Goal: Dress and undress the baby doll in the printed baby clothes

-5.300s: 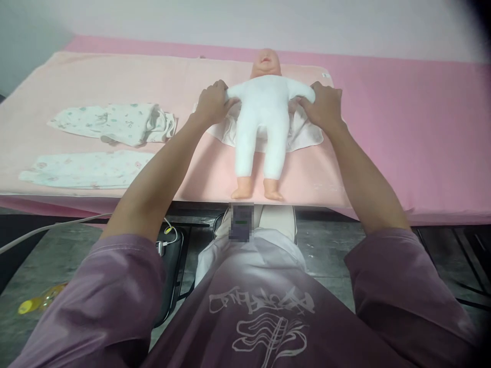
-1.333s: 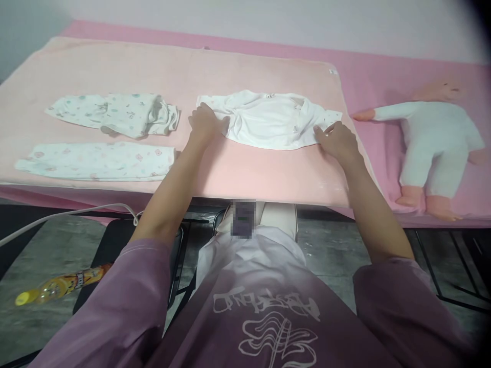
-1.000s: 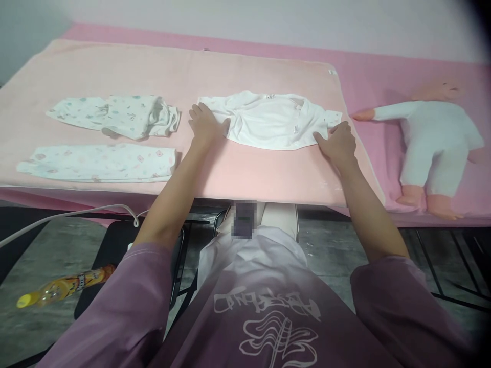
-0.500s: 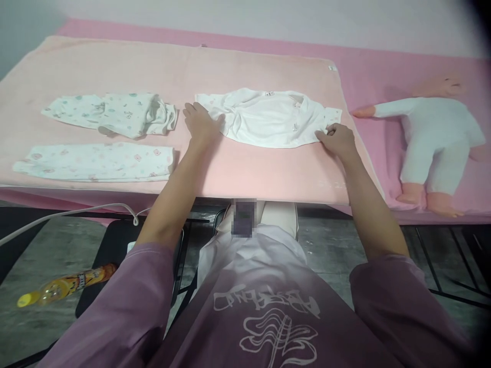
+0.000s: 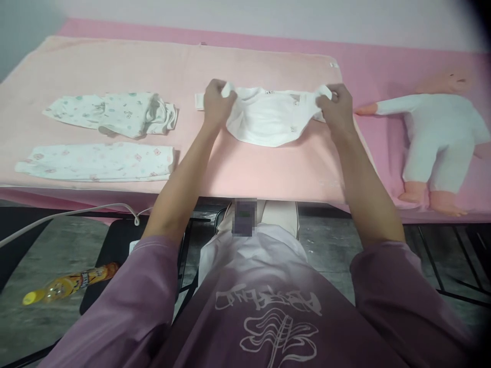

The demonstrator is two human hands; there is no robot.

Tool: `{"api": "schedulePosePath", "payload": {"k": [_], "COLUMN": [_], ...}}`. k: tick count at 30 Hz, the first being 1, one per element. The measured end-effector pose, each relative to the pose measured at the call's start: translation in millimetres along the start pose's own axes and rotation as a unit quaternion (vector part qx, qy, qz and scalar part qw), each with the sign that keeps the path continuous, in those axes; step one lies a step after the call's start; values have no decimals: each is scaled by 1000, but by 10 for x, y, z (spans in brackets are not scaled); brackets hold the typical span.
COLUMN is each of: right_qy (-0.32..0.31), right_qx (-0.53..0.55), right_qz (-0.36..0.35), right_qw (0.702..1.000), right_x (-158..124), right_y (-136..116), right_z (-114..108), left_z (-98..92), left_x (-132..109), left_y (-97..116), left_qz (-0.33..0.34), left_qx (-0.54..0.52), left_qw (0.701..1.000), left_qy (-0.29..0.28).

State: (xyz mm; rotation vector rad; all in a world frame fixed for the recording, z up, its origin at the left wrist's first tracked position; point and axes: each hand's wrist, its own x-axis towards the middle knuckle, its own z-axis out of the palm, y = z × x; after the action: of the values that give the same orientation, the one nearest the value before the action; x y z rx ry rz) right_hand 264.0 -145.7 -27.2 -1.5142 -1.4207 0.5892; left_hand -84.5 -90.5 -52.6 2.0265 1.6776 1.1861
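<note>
A small white baby top lies on the pale pink towel, its upper half lifted off the cloth. My left hand is closed on the top's left shoulder, next to its left sleeve. My right hand is closed on the right shoulder. Both hands hold the garment stretched between them. A baby doll in a white suit lies on its back to the right, on the darker pink sheet.
Two printed baby garments lie at the left: a bunched one and a flat folded one nearer me. Below the table edge are a black stool, a white cable and a yellow bottle on the floor.
The doll was taken off the white top and laid at the right. My hands, flat at the top's sides a moment ago, have gripped its shoulders and lifted them.
</note>
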Motion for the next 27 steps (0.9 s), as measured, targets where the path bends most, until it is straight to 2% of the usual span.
{"api": "schedulePosePath", "payload": {"k": [1, 4, 7, 10, 13, 19, 24, 27], "right_qy": [-7, -90, -142, -141, -152, -157, -158, -178], "right_qx": [-18, -121, -232, -289, -304, -302, -251, -215], "right_qz": [-49, -191, -259, -257, -259, -273, -289, -300], "right_qw": [999, 970, 927, 911, 904, 900, 910, 912], "right_x": [-12, -207, -504, -688, -729, -766, -768, -768], "right_y": [-100, -275, -176, 81, 257, 301, 356, 326], "right_z": [108, 364, 444, 403, 352, 328, 227, 140], "left_z": [85, 227, 189, 86, -8, -163, -177, -200], "left_x": [-15, -224, -545, -789, -917, -1059, -1060, -1042], "left_y": [112, 377, 381, 231, 165, 171, 43, 76], "left_qz": [27, 98, 119, 114, 115, 87, 77, 87], "left_qx": [-19, -4, 36, 36, 42, 83, 89, 100], "left_qw": [999, 993, 989, 989, 988, 988, 989, 988], "left_qy": [1, -70, -84, -83, -98, -98, -88, -77]}}
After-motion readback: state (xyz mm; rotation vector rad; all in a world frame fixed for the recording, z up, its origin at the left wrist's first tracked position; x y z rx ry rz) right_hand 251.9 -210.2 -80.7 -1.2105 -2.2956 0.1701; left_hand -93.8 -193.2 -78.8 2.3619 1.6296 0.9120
